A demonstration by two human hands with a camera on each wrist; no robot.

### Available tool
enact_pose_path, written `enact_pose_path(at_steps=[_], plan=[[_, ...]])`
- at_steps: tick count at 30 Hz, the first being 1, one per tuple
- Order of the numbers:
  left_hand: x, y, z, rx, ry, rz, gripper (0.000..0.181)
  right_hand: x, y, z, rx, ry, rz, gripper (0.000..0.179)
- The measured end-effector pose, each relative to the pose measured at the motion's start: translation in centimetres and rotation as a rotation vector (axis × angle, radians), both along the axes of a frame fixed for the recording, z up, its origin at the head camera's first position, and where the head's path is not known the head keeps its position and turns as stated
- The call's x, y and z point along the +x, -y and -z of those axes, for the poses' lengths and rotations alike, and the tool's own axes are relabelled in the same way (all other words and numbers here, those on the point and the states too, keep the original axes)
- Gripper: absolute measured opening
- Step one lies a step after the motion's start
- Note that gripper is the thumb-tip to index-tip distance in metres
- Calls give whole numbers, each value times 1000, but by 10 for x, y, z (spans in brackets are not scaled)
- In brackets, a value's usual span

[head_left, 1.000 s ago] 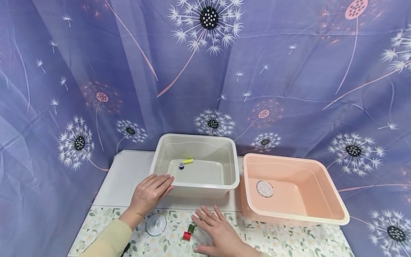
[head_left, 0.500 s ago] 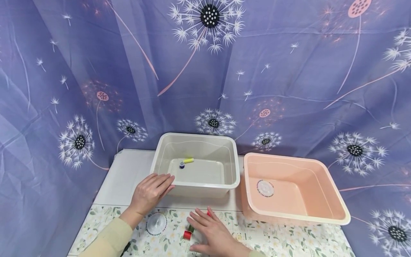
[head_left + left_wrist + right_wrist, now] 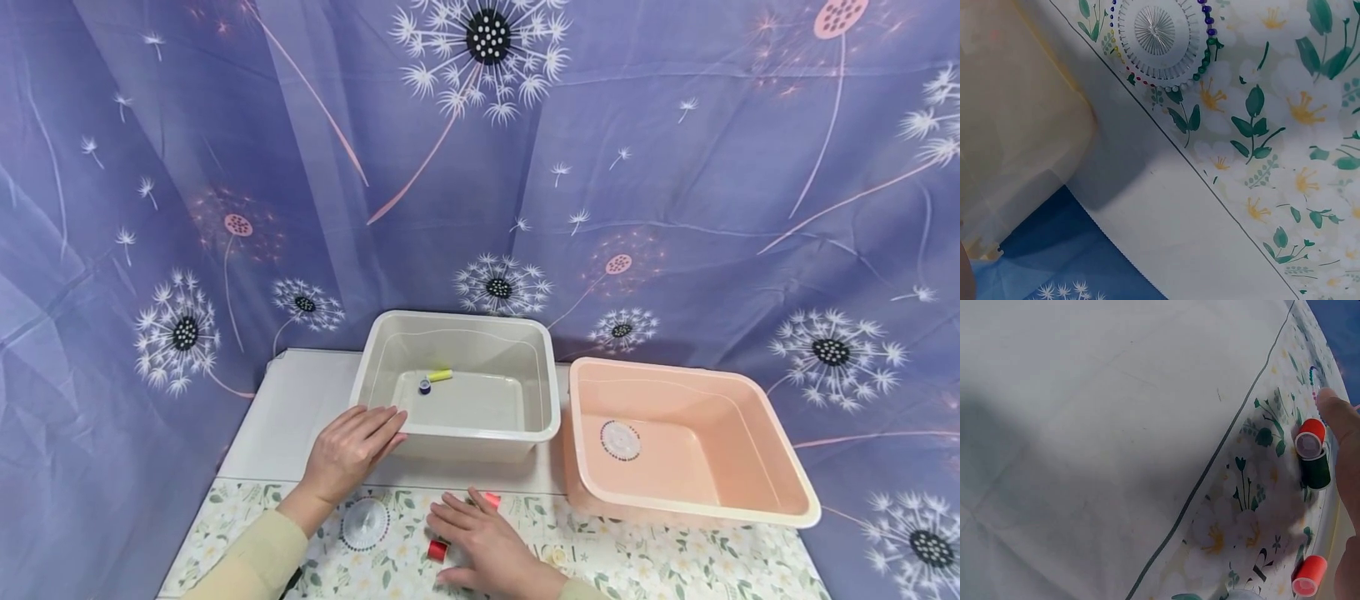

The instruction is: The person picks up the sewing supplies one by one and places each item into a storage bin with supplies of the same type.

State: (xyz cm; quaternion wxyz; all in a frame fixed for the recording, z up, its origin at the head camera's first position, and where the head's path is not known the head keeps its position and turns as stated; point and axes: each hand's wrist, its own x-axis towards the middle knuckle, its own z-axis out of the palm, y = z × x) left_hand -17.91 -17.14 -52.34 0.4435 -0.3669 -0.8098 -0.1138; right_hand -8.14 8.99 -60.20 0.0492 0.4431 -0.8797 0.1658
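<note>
The left hand (image 3: 345, 454) grips the grey bin (image 3: 465, 450) at its near-left corner, fingers over the rim, thumb against the outer wall. Probable reason: to steady it; the bin sits flat. Firmness of grip cannot be judged. The right hand (image 3: 487, 546) is palm down over the table (image 3: 292, 408), fingers extended and apart, with nothing visibly gripped.

Around the right hand: a red spool (image 3: 1310, 437) and a green spool (image 3: 1316, 472) lie together close by the thumb in the wrist view; whether skin touches either is unclear. The head view hides the green one beneath the hand. A light-red spool (image 3: 492, 500) lies just past the fingertips. The loose grouping seems to suit a low, spread hand.

Pose: left forearm, in a pale sleeve (image 3: 251, 558), slants in from lower left; right forearm enters from lower right, hand angled leftward.

Farther out: between the hands, nearer the left, a pin disc (image 3: 365, 524) lies flat. Beyond the left fingertips, inside the grey bin, a yellow spool (image 3: 440, 375) lies beside a blue spool (image 3: 424, 387). To the right hand's right, the peach bin (image 3: 675, 458) contains a second disc (image 3: 620, 440); a curtain (image 3: 675, 167) hangs behind.
</note>
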Motion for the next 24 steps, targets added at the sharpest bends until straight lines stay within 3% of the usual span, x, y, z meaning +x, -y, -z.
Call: enact_pose_path(at_steps=[15,24], plan=[[-1,1,0,-1,0,4,36,-10,5,11,87,-19,-48,65],[-1,2,0,-8,7,-1,35,-13,6,13,79,-3,-77,57]])
